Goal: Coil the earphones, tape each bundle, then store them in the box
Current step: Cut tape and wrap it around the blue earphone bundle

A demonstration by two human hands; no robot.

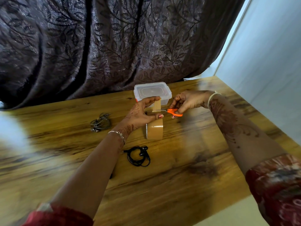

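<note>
A roll of brown tape [155,130] stands on edge on the wooden table [187,160]. My left hand [140,114] holds the roll and pulls a strip of tape [157,105] straight up from it. My right hand [187,101] grips small orange-handled scissors [174,112], whose blades meet the strip at its base. A coiled black earphone [139,156] lies in front of the roll, near my left forearm. A grey earphone bundle [101,123] rests to the left. The clear plastic box [152,92] with its lid on sits just behind my hands.
A dark leaf-patterned curtain [105,46] hangs behind the table's far edge. A pale wall [268,62] runs along the table's right side. The table's front edge [228,203] is near at the lower right.
</note>
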